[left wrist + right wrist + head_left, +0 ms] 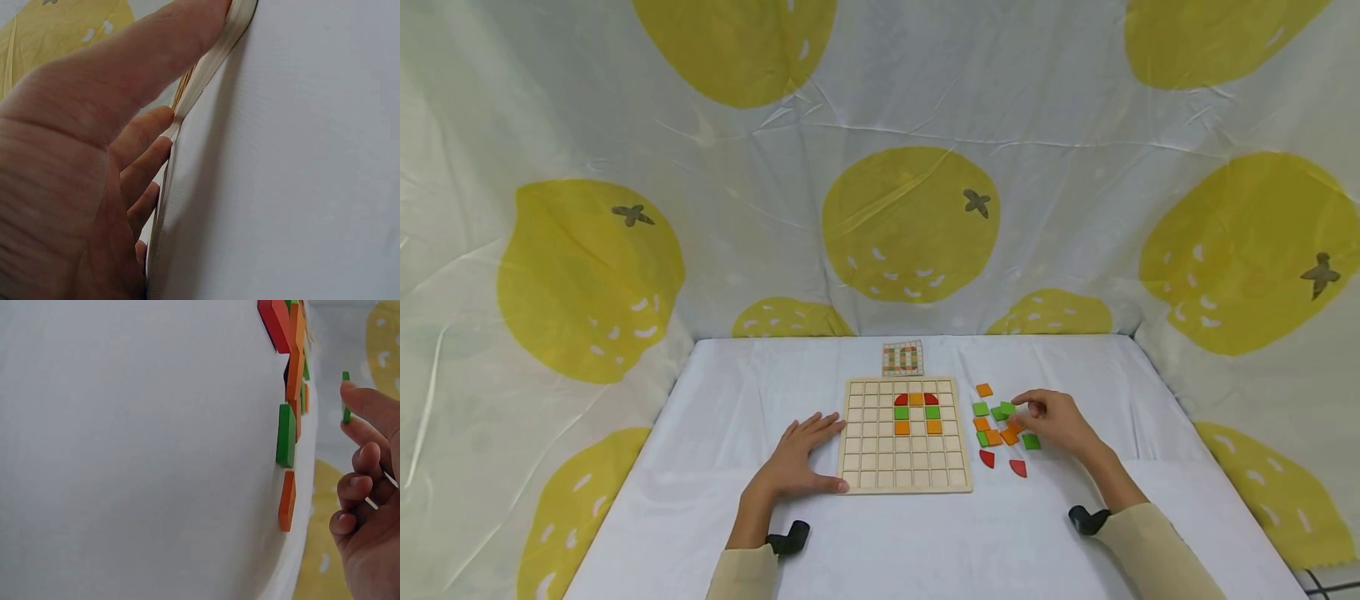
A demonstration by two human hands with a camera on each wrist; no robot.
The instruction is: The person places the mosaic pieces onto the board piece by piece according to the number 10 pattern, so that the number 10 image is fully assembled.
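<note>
A wooden grid board [877,461] lies on the table, bearing red quarter-round, orange and green tiles in an arch shape. My left hand [801,457] touches the board's left edge with fingers spread and the thumb at the lower left corner. In the left wrist view, thumb and fingertips meet the board's rim [215,56]. Right of the board, my right hand [1056,421] hovers over a loose group of tiles. Its thumb and index finger pinch a green square tile [346,403], held off the table. The other fingers are curled.
Orange squares, green squares [1032,442] and red quarter-round tiles [1018,468] lie scattered right of the board. A small pattern card [902,358] sits just behind the board. A lemon-print cloth [910,225] hangs behind the white-covered table [895,550].
</note>
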